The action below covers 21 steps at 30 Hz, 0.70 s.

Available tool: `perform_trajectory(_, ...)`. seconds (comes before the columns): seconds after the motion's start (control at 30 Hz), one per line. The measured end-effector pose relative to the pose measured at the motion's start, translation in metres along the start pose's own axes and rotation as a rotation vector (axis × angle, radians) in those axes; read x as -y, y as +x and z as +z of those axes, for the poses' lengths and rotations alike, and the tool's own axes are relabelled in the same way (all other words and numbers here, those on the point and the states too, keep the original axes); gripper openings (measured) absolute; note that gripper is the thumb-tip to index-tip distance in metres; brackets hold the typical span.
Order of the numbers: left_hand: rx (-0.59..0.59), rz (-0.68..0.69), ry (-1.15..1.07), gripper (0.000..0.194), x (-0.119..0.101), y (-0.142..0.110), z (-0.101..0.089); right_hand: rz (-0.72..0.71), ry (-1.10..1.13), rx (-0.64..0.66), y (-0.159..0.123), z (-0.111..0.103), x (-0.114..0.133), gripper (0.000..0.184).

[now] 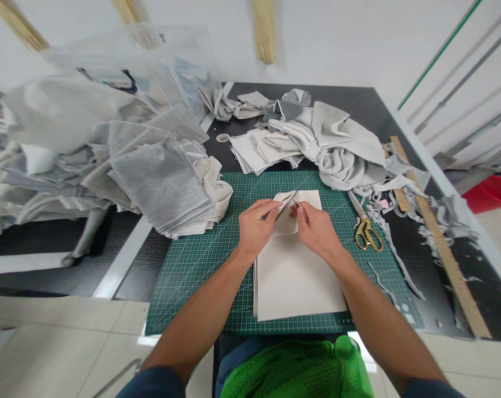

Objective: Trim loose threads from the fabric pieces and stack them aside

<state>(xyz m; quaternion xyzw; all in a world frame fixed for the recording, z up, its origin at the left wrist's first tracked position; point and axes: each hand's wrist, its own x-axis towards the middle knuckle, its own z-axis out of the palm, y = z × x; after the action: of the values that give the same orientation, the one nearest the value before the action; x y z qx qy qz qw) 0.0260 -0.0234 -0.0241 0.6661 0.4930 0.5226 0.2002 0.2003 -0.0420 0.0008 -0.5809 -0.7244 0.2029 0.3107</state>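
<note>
A small folded piece of off-white fabric (286, 224) is raised over a stack of cream fabric sheets (300, 282) lying on a green cutting mat (196, 265). My left hand (256, 224) pinches the left side of the folded piece between thumb and fingers. Opposite it, my right hand (316, 226) is closed around a small, dark, pointed metal tool (297, 204) whose tip meets the fabric's upper edge. Most of the tool is hidden by my fingers, so its kind cannot be made out. Gold-handled scissors (367, 232) lie to the right of the stack.
Grey fabric pieces (159, 182) are heaped on the left, before a clear plastic bin (184, 66). More folded cloth (275, 143) and a bundled grey cloth (345, 149) lie behind the mat. A long wooden ruler (444, 254) and fabric scraps (399, 265) are on the right.
</note>
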Motion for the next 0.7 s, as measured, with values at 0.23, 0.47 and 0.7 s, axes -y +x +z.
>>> perform_trajectory(0.23, 0.002, 0.016, 0.019, 0.020, 0.003, -0.001, 0.002, 0.001, -0.285, 0.074, 0.002, 0.019, -0.021, 0.026)
perform_trajectory(0.47, -0.002, -0.001, 0.033, 0.019, 0.004, -0.001, 0.003, 0.036, -0.150, 0.024, 0.003, 0.020, -0.018, 0.024)
perform_trajectory(0.7, 0.016, -0.024, 0.055, 0.019, 0.004, -0.001, 0.003, 0.076, 0.231, -0.067, 0.001, 0.022, -0.008, 0.035)
